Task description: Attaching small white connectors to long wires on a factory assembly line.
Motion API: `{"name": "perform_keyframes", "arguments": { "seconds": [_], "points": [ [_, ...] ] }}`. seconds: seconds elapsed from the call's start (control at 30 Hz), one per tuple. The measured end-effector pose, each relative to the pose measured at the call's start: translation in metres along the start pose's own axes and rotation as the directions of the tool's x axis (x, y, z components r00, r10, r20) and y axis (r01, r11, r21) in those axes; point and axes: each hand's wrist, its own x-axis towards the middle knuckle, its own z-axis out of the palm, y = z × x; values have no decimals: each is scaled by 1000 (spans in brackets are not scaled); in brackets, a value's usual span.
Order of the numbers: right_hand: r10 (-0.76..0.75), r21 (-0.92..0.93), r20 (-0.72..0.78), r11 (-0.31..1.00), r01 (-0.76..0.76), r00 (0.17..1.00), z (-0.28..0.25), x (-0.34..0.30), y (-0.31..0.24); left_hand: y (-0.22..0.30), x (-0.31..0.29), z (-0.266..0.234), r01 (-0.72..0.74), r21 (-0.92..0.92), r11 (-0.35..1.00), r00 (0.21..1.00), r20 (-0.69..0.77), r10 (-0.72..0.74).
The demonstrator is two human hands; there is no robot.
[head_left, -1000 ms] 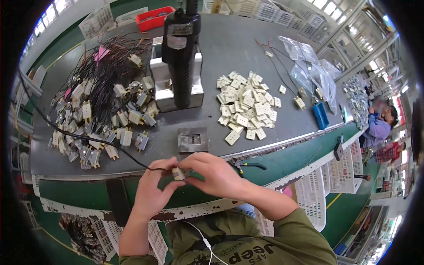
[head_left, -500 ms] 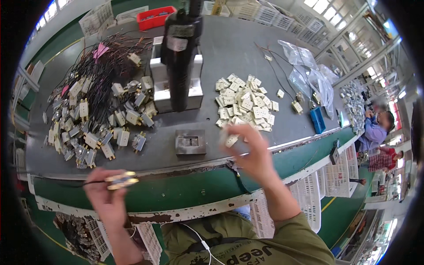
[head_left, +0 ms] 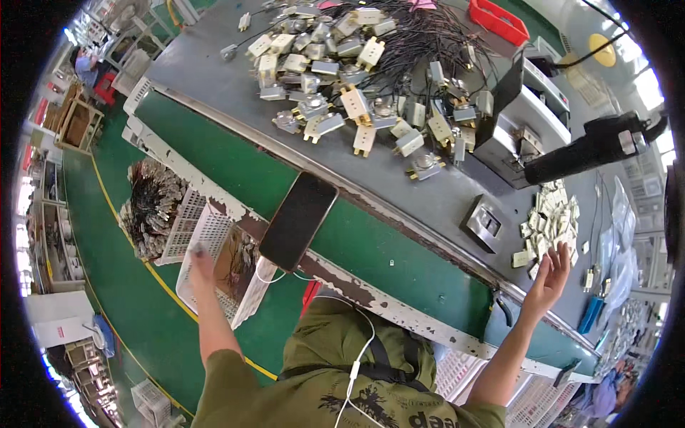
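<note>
Over the white crate point(head_left: 207, 230) below the table edge hangs my left hand point(head_left: 202, 265). Motion smears its fingers, and I make out nothing in it. My right hand point(head_left: 548, 282) is raised at the table's edge, fingers apart and nothing visible in it. Just beyond it lies a pile of small cream plastic covers point(head_left: 553, 217). A metal block fixture point(head_left: 486, 222) with a recessed slot rests left of that pile. Farther left spreads a heap of plug assemblies point(head_left: 354, 105), cream and grey with brass pins, trailing black wires point(head_left: 428, 36).
A phone point(head_left: 298, 222) lies at the table's front rim, a white cable by it. A grey machine point(head_left: 524, 118) and a black cylinder point(head_left: 592, 150) stand at right. Pliers point(head_left: 504, 308), a blue holder point(head_left: 591, 314) and plastic bags point(head_left: 621, 221) lie farther right. A red bin point(head_left: 499, 21) sits behind.
The view has swung left. My left hand has left the table front for the crate, and the plug it held no longer shows. My right hand has drawn back from the covers, fingers spread.
</note>
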Motion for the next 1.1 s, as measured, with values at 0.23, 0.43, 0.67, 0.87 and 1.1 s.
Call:
{"name": "perform_keyframes", "arguments": {
  "seconds": [0.23, 0.43, 0.67, 0.87, 1.1],
  "points": [
    [102, -13, 137, 995, -101, 985, 14, -30, -9, 46, -12, 51, -168, 329, 929, 979, -58, 198],
    [130, -32, 320, 991, -127, 938, 28, -53, -24, 251, -147, 218, -815, -91, 573, 531, 282, 799],
    [174, -46, 312, 985, -168, 934, 27, -51, -36, 331, -289, 343, -987, -3, -161, -102, 785, 611],
    [236, 52, 463, 955, -292, 854, 27, -43, -52, 325, -270, 358, -978, -48, -203, -153, 828, 540],
    [-43, 170, 624, 982, -82, 780, 46, -14, -96, 336, -341, 297, -996, -41, -84, -77, 866, 494]
  ]
}}
